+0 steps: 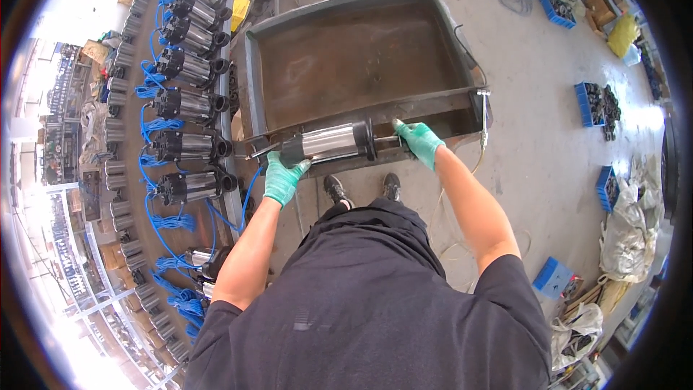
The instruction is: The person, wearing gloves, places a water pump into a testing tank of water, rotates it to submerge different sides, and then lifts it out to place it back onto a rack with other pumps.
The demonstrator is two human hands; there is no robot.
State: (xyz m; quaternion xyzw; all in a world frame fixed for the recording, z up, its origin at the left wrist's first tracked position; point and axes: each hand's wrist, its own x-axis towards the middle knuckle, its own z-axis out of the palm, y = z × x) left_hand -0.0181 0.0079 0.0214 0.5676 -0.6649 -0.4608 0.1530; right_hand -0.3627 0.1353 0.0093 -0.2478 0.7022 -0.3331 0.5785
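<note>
Cylindrical unit (332,142), polished metal with black ends, lies roughly level, its long axis running left to right, at the near side of a shallow rectangular metal tank (346,58) with a brown interior. Left hand (283,179), in a green glove, is part-closed on the black left end of the unit, thumb along the near side; the fingertips are partly hidden. Right hand (420,143), also green-gloved, is at the opposite end, beyond the black flange, where a thin rod (388,139) sticks out toward it; its fingers are bent and its thumb is extended beside a small dark part. Cannot tell whether the right hand grips that part or only touches it. Blue cable (251,191) hangs near the left wrist. At the tank's right-hand near corner stands a slim metal fitting (484,112), with a pale hose running down from it. To the left, a row of similar units (186,106) lies side by side with bundled blue cords. On the floor well to the right: blue crate (590,105) of dark parts, and whitish sacks (628,235) farther down. Dark shoes (334,189) show below the unit.
</note>
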